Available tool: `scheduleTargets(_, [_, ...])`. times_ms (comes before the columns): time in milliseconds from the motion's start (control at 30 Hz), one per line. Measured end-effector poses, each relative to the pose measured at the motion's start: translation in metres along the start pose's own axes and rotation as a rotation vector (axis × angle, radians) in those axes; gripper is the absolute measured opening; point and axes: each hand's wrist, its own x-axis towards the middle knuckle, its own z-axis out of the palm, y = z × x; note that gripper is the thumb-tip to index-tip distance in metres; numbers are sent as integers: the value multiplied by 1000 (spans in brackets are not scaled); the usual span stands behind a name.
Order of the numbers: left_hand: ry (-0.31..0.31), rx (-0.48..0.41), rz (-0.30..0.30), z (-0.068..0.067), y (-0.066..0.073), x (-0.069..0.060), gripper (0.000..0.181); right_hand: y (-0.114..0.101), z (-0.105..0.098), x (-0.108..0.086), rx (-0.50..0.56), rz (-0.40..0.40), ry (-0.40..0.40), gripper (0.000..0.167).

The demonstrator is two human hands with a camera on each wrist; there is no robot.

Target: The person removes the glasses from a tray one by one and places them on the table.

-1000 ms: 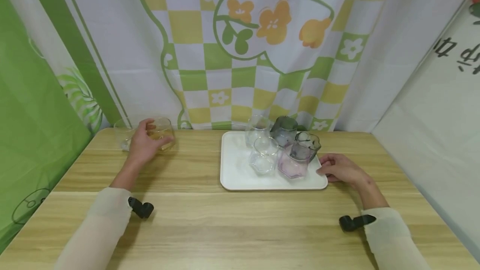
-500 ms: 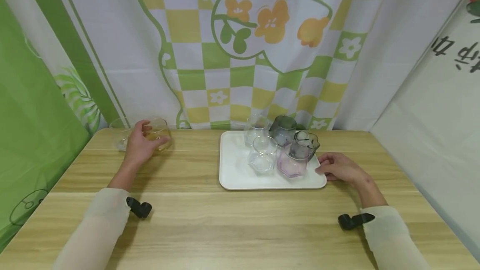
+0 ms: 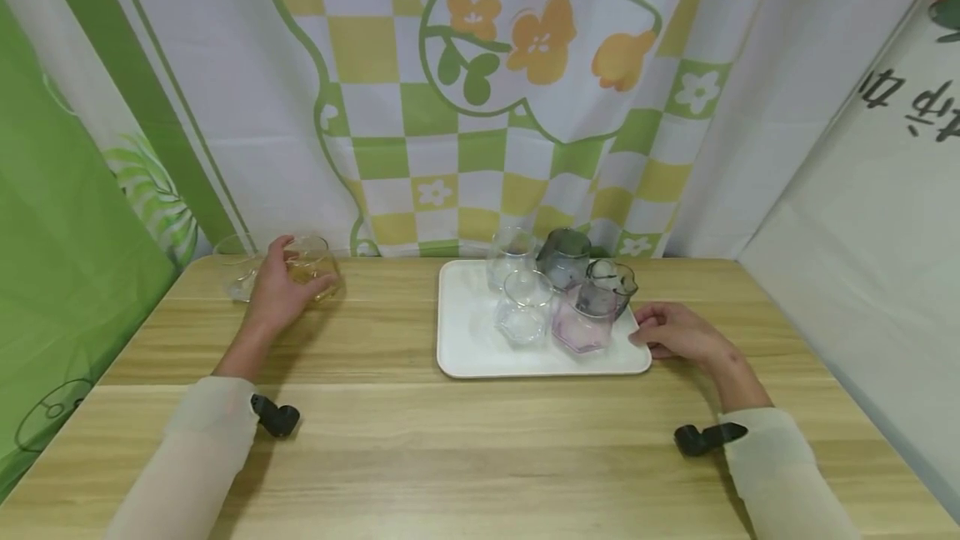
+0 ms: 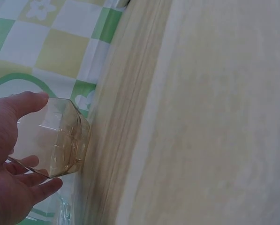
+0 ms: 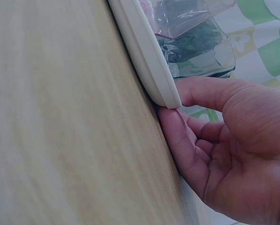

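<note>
At the far left of the table, my left hand (image 3: 279, 286) holds an amber-tinted glass (image 3: 313, 269) between thumb and fingers. In the left wrist view the amber glass (image 4: 60, 138) shows its faceted base beyond the thumb (image 4: 29, 103). A clear glass (image 3: 238, 269) stands just left of that hand. My right hand (image 3: 682, 333) pinches the right edge of a white tray (image 3: 468, 357), thumb on top and forefinger against the underside. On the tray stand several glasses: clear glasses (image 3: 522, 323), a pink-tinted glass (image 3: 583, 327) and smoky grey glasses (image 3: 564, 257).
The wooden table (image 3: 465, 457) extends in front of the tray and between the hands. A patterned curtain (image 3: 480, 157) hangs along its back edge. Green cloth (image 3: 67, 190) is on the left, and a white sheet with dark writing (image 3: 870, 215) on the right.
The head view has shifted slightly. Both hands keep their places, the left at the amber glass and the right at the tray's edge.
</note>
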Motion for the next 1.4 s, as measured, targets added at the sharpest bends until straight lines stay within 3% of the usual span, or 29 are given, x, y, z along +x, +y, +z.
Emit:
scheduleTargets(500, [9,12,9,0,-1,-2,106,2,0,1,9,-11,1,39])
scheduleTargets(733, [68,105,41,-1,16,-5,101,0,0,0,18,-9,-5,40])
scheduleTargets(933, [133,116,101,-4,36,-7,85,1,0,0,26,-8,-5,39])
scheduleTargets(1100, [150,131,216,2,53,-10,68,0,1,0,26,-3,-1,40])
scheduleTargets(1267, [133,131,321,17,70,-14,59,-1,1,-1,17,-4,-4,41])
scheduleTargets(1400, [66,58,358,38,83,-21,61,-1,1,-2,20,-7,-5,41])
